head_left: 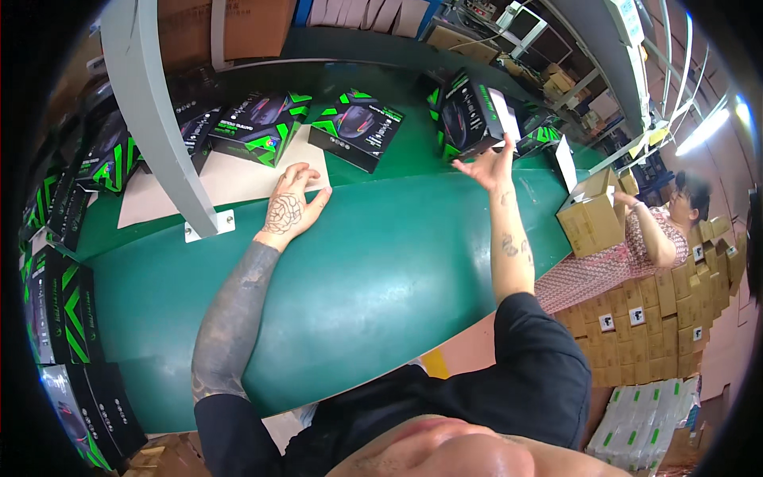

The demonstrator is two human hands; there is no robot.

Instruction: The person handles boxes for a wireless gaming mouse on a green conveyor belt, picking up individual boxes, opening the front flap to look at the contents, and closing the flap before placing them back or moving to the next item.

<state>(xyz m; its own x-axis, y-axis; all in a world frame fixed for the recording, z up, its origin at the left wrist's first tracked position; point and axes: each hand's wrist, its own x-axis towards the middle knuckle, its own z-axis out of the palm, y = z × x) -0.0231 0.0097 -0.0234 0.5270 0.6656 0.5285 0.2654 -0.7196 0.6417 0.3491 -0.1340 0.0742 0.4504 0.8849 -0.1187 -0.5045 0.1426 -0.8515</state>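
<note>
My left hand (293, 205) lies open on the green tabletop, its fingers loosely spread beside the edge of a pale sheet (238, 181). On my right, my right hand (491, 165) is stretched forward with thumb and fingers apart, close to a black and green mouse box (467, 119). That box stands tilted with a white panel (505, 116) on its right side; whether my fingertips touch it I cannot tell. A single mouse box (358, 127) lies flat between my hands, and another mouse box (262, 123) rests partly on the sheet.
More mouse boxes (111, 151) crowd the left side, with stacked ones (63, 306) along the left edge. A grey metal post (163, 119) rises from the table. At the right, a person (656, 230) handles an open brown carton (592, 215); cartons (660, 318) are piled behind.
</note>
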